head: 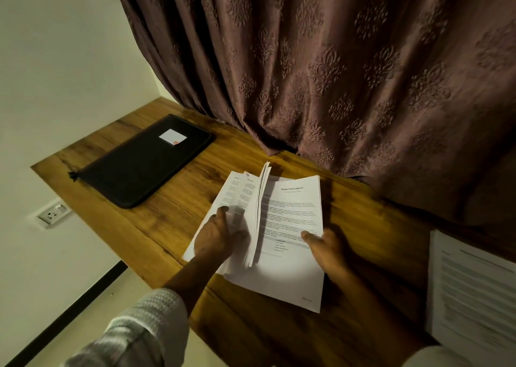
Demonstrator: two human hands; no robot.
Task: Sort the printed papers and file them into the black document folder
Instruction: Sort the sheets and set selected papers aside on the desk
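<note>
A stack of printed papers (290, 216) lies on the wooden desk (173, 218) in front of me. My left hand (220, 235) grips a bundle of sheets (259, 213) lifted on edge from the left part of the stack, thumb on top of the pages. My right hand (325, 248) holds the right edge of the top page, thumb pressed on the print. The black document folder (139, 163) lies closed and flat at the back left of the desk, with a white label (172, 137) on its cover.
A second pile of printed sheets (472, 291) sits at the desk's right edge. A brown patterned curtain (335, 59) hangs along the back of the desk. A wall socket (53, 214) is on the wall at left, below the desk edge.
</note>
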